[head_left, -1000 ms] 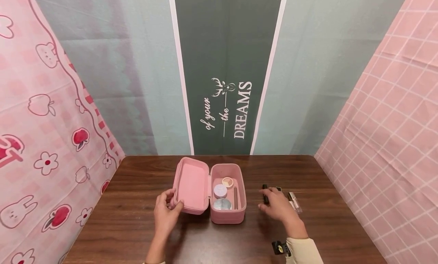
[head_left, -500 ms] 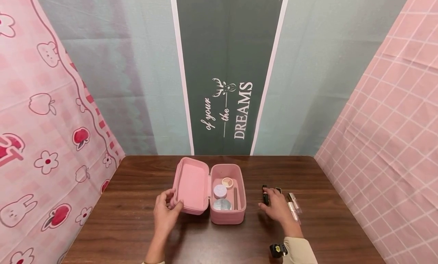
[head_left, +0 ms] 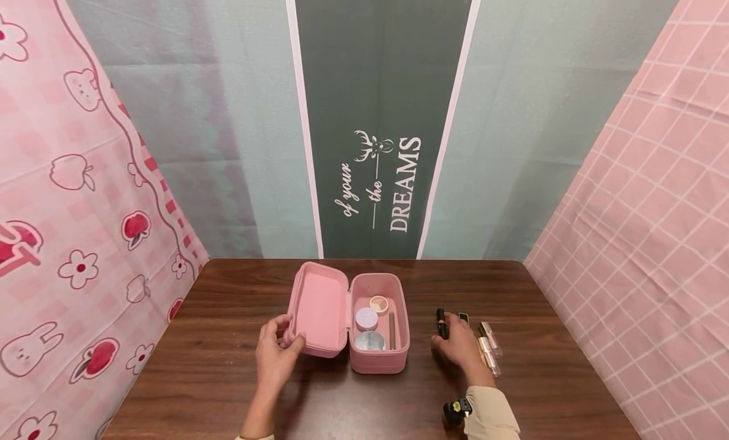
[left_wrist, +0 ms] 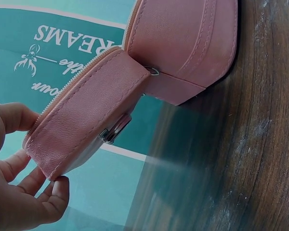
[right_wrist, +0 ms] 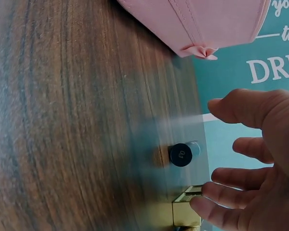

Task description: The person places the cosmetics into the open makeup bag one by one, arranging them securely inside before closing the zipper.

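In the head view a pink makeup case (head_left: 379,363) stands on the table with its lid (head_left: 320,307) swung out to the left. My left hand (head_left: 276,354) holds the lid's outer corner; in the left wrist view, thumb and fingers pinch that lid (left_wrist: 82,110) from either side. My right hand (head_left: 460,344) hovers beside a black lipstick-like tube (head_left: 442,323), fingers apart. The right wrist view shows the round end of that tube (right_wrist: 181,155) beyond the fingertips, with no grip on it. Whether a finger touches it I cannot tell.
Inside the case lie a lilac round jar (head_left: 366,318), a small round palette (head_left: 378,304), a silvery disc (head_left: 369,340) and a slim brown stick (head_left: 392,330). Clear-and-gold tubes (head_left: 488,351) and a dark gold-edged item (head_left: 464,317) lie by my right hand.
My right hand and forearm have shifted slightly left and toward me, uncovering more of the clear-and-gold tubes. My left hand and the case lid have stayed still.
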Tool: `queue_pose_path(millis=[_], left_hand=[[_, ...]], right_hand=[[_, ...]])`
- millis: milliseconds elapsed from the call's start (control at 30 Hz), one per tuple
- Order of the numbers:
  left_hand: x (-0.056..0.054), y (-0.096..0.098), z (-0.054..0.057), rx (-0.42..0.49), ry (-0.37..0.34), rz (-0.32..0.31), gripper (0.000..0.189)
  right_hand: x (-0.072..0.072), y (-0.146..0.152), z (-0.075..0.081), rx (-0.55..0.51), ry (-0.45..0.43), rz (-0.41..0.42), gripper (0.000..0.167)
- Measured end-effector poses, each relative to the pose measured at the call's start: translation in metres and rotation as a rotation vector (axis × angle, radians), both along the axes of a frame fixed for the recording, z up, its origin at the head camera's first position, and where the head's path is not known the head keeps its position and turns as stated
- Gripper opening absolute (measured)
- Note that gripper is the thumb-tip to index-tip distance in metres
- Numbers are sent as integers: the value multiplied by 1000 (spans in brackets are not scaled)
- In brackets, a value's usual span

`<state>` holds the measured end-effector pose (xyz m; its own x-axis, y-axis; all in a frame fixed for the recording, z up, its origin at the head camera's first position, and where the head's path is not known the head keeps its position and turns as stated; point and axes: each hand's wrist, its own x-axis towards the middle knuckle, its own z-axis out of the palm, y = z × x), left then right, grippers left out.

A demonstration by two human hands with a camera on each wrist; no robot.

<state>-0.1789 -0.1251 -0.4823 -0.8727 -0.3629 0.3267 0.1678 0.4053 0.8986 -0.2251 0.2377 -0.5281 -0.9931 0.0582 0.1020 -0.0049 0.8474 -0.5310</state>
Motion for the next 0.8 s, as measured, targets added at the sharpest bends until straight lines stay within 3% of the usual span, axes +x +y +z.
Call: queue_pose_path(millis=[333,800], left_hand=[[0,-1,0,7,-5,-1,40],[0,-1,-1,-3,-11,2,39]], right_hand=[[-5,-5,-8,-61,6,-111,55],[-13,-12,-20,-62,-102,-254,37]])
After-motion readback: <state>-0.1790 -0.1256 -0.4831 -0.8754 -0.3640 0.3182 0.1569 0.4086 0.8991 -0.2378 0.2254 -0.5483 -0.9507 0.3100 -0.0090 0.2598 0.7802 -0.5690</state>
